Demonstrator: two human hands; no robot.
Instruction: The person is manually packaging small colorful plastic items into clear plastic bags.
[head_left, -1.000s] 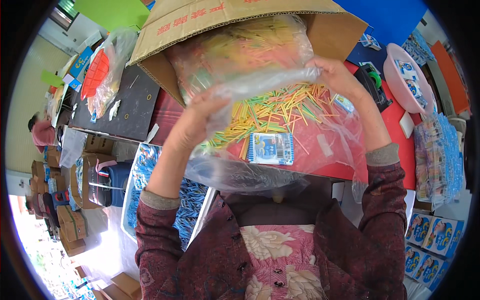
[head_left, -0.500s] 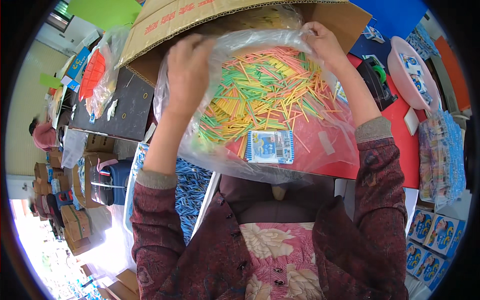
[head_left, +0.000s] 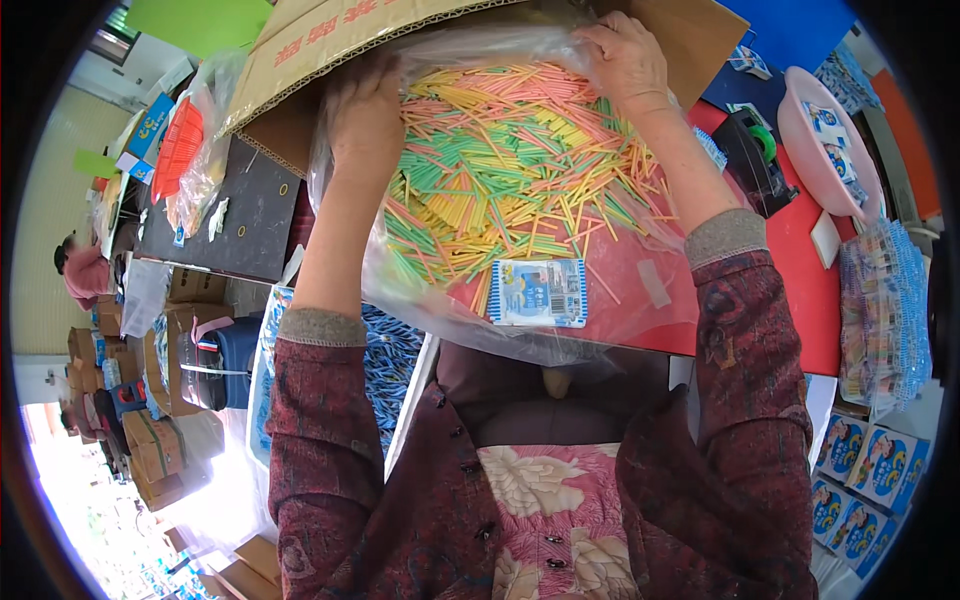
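Note:
A large clear plastic bag [head_left: 480, 45] lies spread at the mouth of a tipped cardboard box [head_left: 350, 35]. Many thin pink, yellow and green sticks [head_left: 500, 150] are heaped on it. At the far left of the heap, my left hand [head_left: 365, 125] is closed on the bag's edge, its fingertips partly lost in the box's shadow. My right hand [head_left: 628, 65] grips the bag's far right edge with bent fingers. A small blue and white packet [head_left: 540, 293] lies flat at the near side of the heap, away from both hands.
On the red tabletop [head_left: 805, 270] at right stand a black tape dispenser [head_left: 750, 160] and a pink basin [head_left: 815, 140] of packets. Stacked clear packs [head_left: 885, 320] sit beyond. A dark table [head_left: 260, 215] holds a red basket [head_left: 180, 150]. Another person [head_left: 85, 265] is far left.
Both hands have moved with the bag's edge, the right one away from me and slightly left. The bag's far rim sits farther back, baring more sticks.

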